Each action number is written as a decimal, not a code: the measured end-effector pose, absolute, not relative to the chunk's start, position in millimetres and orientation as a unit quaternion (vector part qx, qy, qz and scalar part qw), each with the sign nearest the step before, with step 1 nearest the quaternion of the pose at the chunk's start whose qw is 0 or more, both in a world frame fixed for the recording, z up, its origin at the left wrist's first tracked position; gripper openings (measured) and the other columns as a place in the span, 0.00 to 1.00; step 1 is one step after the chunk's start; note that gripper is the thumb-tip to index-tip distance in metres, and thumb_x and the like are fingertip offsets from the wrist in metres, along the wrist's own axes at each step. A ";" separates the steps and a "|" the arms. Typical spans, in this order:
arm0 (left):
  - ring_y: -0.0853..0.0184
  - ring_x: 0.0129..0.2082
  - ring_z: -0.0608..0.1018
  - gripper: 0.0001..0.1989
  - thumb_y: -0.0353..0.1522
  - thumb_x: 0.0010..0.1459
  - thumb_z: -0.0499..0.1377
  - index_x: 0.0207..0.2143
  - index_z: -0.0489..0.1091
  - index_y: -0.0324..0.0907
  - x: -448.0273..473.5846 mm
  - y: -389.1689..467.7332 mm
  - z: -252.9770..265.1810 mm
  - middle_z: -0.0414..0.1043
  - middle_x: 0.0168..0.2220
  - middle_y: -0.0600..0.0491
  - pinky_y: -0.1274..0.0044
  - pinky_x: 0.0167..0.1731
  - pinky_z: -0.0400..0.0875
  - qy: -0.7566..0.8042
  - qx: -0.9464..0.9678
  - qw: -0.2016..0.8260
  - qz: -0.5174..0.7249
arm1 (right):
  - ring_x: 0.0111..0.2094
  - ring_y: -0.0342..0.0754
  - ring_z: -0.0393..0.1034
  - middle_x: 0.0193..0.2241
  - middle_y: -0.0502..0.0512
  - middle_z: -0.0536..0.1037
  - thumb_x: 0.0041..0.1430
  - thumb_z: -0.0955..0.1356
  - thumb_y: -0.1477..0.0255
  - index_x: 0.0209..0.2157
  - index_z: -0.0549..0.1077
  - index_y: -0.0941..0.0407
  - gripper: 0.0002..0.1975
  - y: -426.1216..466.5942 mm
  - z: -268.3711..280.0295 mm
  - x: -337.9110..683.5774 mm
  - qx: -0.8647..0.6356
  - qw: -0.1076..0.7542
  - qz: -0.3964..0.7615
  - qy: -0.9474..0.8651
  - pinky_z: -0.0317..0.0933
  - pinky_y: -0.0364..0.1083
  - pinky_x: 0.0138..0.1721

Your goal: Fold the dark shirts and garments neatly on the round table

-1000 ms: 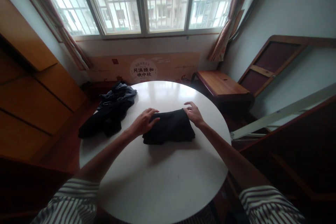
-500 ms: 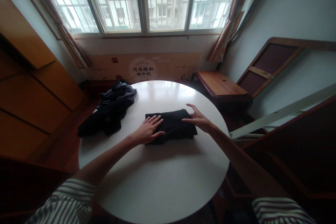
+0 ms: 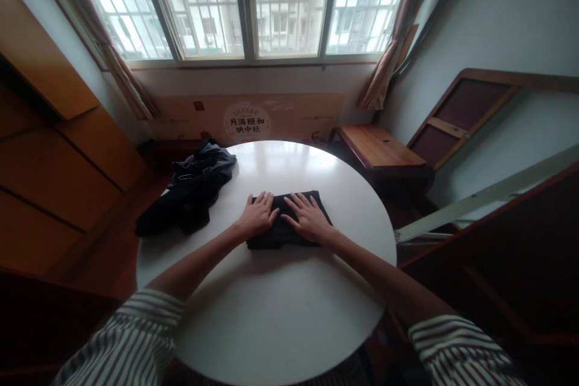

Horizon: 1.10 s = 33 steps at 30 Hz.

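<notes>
A black garment (image 3: 283,236), folded into a flat rectangle, lies on the round white table (image 3: 280,307) in front of me. What kind of garment it is cannot be made out. My left hand (image 3: 259,216) rests flat on its left half, fingers stretched away from me. On the right half lies my right hand (image 3: 309,218), palm down with the fingers spread. The two thumbs point towards each other over the middle of the cloth, a small gap apart. Both hands press on the top without grasping it.
A loose heap of dark clothes (image 3: 187,193) lies at the table's left edge, partly hanging over. Behind the table to the right stands a low wooden bench (image 3: 384,145). A long printed cardboard panel (image 3: 289,111) stands under the window.
My right hand has come from the garment's right edge onto its top and flattened. My left hand has shifted slightly. The garment's raised right end now lies flatter.
</notes>
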<state>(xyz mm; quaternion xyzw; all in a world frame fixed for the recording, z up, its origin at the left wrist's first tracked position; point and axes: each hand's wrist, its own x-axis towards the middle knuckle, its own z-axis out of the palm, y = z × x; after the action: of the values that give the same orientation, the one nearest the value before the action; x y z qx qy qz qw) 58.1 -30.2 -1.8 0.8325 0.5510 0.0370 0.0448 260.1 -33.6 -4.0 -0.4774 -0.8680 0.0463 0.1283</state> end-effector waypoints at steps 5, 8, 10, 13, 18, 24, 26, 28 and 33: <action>0.47 0.67 0.58 0.26 0.41 0.70 0.44 0.65 0.58 0.39 14.3 -22.1 -12.8 0.59 0.66 0.41 0.50 0.62 0.53 0.618 0.779 0.069 0.084 | 0.70 0.58 0.43 0.70 0.60 0.51 0.71 0.54 0.54 0.69 0.53 0.56 0.33 -13.2 -16.4 303.7 -0.544 0.075 0.067 -0.833 0.42 0.65 0.66; 0.53 0.58 0.71 0.23 0.42 0.67 0.51 0.56 0.69 0.37 -1.4 -9.9 -13.6 0.71 0.56 0.40 0.62 0.59 0.63 0.580 0.786 0.120 0.180 | 0.69 0.58 0.47 0.68 0.64 0.58 0.70 0.56 0.55 0.67 0.58 0.59 0.32 2.5 -8.2 315.8 -0.503 0.073 0.095 -0.856 0.44 0.61 0.67; 0.56 0.49 0.76 0.22 0.44 0.62 0.57 0.51 0.72 0.37 -7.1 0.8 -13.3 0.75 0.49 0.42 0.68 0.52 0.70 0.554 0.774 0.200 0.230 | 0.67 0.58 0.53 0.65 0.67 0.62 0.68 0.60 0.55 0.66 0.61 0.61 0.33 15.1 2.6 315.9 -0.470 0.084 0.127 -0.870 0.49 0.55 0.66; 0.59 0.37 0.79 0.26 0.47 0.53 0.66 0.45 0.76 0.36 -13.6 16.8 -10.0 0.78 0.40 0.45 0.71 0.39 0.73 0.523 0.730 0.364 0.248 | 0.61 0.59 0.63 0.59 0.67 0.70 0.62 0.68 0.55 0.61 0.68 0.61 0.33 33.0 24.0 311.3 -0.451 0.081 0.178 -0.871 0.57 0.51 0.61; 0.63 0.33 0.78 0.27 0.46 0.46 0.70 0.42 0.76 0.34 -8.6 47.9 11.6 0.77 0.31 0.48 0.72 0.36 0.72 0.441 0.725 0.459 0.263 | 0.35 0.52 0.74 0.33 0.59 0.80 0.54 0.74 0.56 0.36 0.79 0.61 0.20 32.9 53.2 312.0 -0.494 0.009 0.280 -0.823 0.67 0.45 0.35; 0.61 0.41 0.77 0.17 0.30 0.48 0.69 0.42 0.76 0.37 58.3 69.7 47.1 0.78 0.39 0.48 0.70 0.45 0.71 0.412 0.815 0.325 0.247 | 0.20 0.42 0.68 0.18 0.50 0.73 0.40 0.78 0.51 0.26 0.73 0.61 0.27 -14.4 41.9 328.1 -0.448 -0.031 0.594 -0.667 0.64 0.40 0.22; 0.58 0.48 0.76 0.16 0.28 0.53 0.65 0.46 0.75 0.38 77.5 50.1 55.6 0.76 0.46 0.46 0.68 0.50 0.69 0.404 0.860 0.201 0.239 | 0.19 0.41 0.69 0.16 0.50 0.72 0.39 0.78 0.49 0.23 0.71 0.61 0.29 -23.7 35.0 335.3 -0.470 -0.038 0.598 -0.649 0.64 0.39 0.20; 0.57 0.50 0.75 0.14 0.29 0.58 0.62 0.48 0.73 0.39 84.4 14.6 60.1 0.74 0.49 0.45 0.67 0.51 0.69 0.409 0.878 0.109 0.222 | 0.20 0.43 0.71 0.18 0.52 0.73 0.42 0.77 0.48 0.26 0.72 0.62 0.29 -27.3 32.3 342.2 -0.496 -0.019 0.587 -0.640 0.66 0.38 0.22; 0.61 0.36 0.78 0.17 0.45 0.65 0.56 0.44 0.69 0.41 65.7 -96.4 45.4 0.73 0.40 0.48 0.73 0.36 0.70 0.430 0.889 0.112 0.111 | 0.26 0.49 0.78 0.29 0.53 0.79 0.33 0.83 0.61 0.54 0.63 0.60 0.48 -35.7 34.5 348.0 -0.473 0.008 0.649 -0.596 0.75 0.45 0.30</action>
<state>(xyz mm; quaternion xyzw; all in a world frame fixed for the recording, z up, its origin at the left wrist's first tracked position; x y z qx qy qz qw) 65.7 -96.4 45.4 0.8888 0.4302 0.1114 0.1118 348.0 -35.7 34.5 -0.4730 -0.5956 0.6492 0.0075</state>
